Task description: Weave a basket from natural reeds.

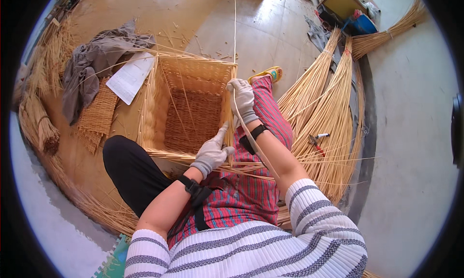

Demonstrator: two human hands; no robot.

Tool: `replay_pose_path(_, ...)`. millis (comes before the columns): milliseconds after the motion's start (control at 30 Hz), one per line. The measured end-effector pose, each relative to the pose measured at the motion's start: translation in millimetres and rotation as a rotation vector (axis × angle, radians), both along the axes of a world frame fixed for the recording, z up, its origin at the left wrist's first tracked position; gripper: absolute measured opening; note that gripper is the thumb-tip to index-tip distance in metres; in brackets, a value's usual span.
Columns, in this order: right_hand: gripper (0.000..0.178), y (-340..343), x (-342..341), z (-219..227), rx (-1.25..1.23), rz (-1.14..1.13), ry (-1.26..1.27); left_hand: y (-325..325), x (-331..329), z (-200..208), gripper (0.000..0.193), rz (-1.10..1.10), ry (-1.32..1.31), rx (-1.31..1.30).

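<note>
Square wicker basket (192, 114) held on lap, open side facing up. Left hand (211, 152), gloved, pressed against near rim, fingers partly curled. Right hand (242, 98), gloved, clenched on long willow rod (235, 46) at basket's right corner. Willow bundles (325, 114) lying on floor at right.

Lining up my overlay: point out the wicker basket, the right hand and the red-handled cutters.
wicker basket (192, 118), head view, woven bottom inside.
right hand (242, 100), head view, back of glove.
red-handled cutters (316, 143), head view, handles.
</note>
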State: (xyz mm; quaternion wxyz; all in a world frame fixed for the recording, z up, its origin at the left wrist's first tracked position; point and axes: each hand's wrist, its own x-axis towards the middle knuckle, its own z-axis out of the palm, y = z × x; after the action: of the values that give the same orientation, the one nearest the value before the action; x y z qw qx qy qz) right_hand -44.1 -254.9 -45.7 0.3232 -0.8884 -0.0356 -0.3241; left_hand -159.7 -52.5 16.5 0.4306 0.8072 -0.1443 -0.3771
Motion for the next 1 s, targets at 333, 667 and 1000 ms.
replay_pose_path(333, 0.02, 18.9, -14.2, 6.7, 0.248, -0.029, 0.227, 0.1, 3.8, -7.0, 0.094, 0.025, 0.012, -0.048)
replay_pose_path(667, 0.026, 60.2, -47.2, 86.2, 0.374, 0.211, 0.485, 0.4, -1.0, -25.2, 0.086, 0.015, -0.048, -0.057)
replay_pose_path(1000, 0.087, 114.7, -194.8, 76.8, 0.551, -0.039, 0.308, -6.2, -1.9, -52.6, 0.067, 0.429, 0.373, -0.785)
